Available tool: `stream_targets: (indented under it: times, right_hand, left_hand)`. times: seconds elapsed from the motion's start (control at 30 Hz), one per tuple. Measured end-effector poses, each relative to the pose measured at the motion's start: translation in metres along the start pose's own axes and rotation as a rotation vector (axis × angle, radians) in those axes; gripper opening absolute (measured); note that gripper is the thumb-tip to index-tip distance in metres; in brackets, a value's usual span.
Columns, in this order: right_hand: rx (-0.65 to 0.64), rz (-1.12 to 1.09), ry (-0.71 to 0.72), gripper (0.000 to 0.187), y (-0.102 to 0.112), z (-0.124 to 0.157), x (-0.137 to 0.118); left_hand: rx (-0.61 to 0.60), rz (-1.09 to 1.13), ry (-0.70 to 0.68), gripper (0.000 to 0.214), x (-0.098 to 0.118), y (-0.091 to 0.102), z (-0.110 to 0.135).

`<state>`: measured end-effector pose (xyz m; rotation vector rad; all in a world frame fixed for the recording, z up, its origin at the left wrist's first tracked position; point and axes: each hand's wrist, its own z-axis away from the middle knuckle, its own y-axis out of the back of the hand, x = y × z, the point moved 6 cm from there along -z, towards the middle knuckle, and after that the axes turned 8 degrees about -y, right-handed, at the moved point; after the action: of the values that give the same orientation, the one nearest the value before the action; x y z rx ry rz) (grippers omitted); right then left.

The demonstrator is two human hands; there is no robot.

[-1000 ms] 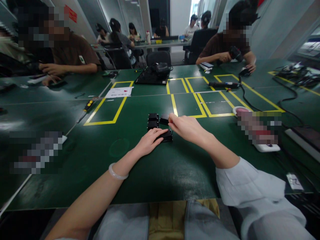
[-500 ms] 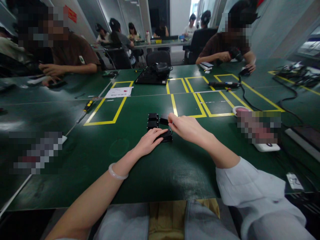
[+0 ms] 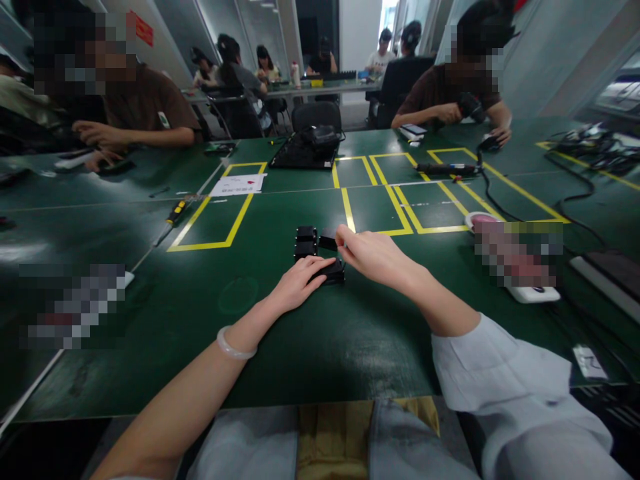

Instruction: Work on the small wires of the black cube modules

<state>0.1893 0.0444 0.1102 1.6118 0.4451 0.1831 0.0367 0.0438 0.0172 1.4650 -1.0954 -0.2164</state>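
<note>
A small cluster of black box-like parts [image 3: 306, 241] sits on the green table [image 3: 300, 347] in front of me. My left hand [image 3: 299, 283], a pale bangle on its wrist, lies flat with fingers stretched over the nearest black part [image 3: 334, 273], pressing on it. My right hand [image 3: 374, 256] reaches in from the right, its fingertips pinched on another small black part [image 3: 328, 239] at the cluster's far right side.
Yellow tape rectangles [image 3: 380, 200] mark the table beyond the parts. A yellow-handled screwdriver [image 3: 175, 215] lies to the left, a paper sheet [image 3: 239, 184] and a black tray [image 3: 305, 155] farther back. Cables [image 3: 575, 200] run on the right. Other people work at the far side.
</note>
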Motion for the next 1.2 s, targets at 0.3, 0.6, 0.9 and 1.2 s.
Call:
stream_targets:
  times: [0.3, 0.6, 0.9, 1.2]
  right_hand:
    - [0.005, -0.008, 0.0, 0.025, 0.0019, 0.0008, -0.001]
    - [0.017, -0.015, -0.014, 0.026, 0.0021, 0.0008, 0.0018]
    - [0.008, -0.014, -0.025, 0.027, 0.0015, -0.0018, 0.0021]
    - [0.022, -0.043, -0.025, 0.026, 0.0026, 0.0, 0.0026]
  left_hand:
    - [-0.003, -0.001, -0.002, 0.042, 0.0004, 0.0001, -0.0009]
    - [0.008, 0.004, -0.01, 0.042, -0.0007, -0.0009, -0.0002]
    - [-0.005, 0.002, -0.001, 0.043, 0.0008, 0.0, 0.0002]
    - [0.002, -0.002, -0.002, 0.042, -0.0002, -0.0008, 0.0004]
